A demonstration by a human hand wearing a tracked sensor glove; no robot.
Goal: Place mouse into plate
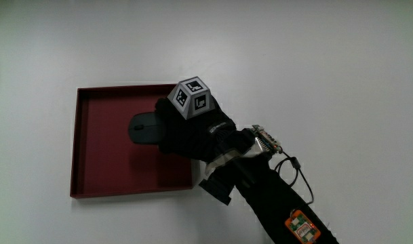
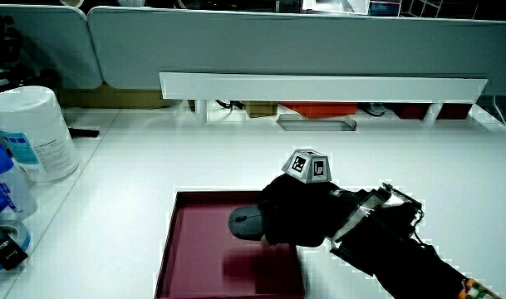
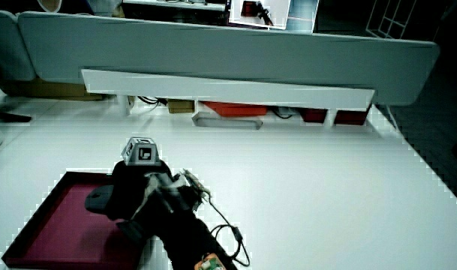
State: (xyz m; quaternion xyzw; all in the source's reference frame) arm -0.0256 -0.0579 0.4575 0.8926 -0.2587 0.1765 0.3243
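Gripped the mouse [image 1: 144,128] with fingers curled over its rear half, hand [image 1: 192,132] hovering low inside the plate [image 1: 91,177]. Kept the mouse just above or touching the red floor; impossible to tell which.

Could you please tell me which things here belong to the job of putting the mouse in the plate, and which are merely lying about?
Part of the job:
mouse, held over the plate
plate, dark red and square
hand, closed on the mouse

Just lying about:
white tub near the table's edge
blue bottle beside it

An office: a white desk [image 2: 194,158] with a grey partition [image 2: 319,46] and a wipes tub [image 2: 35,133].
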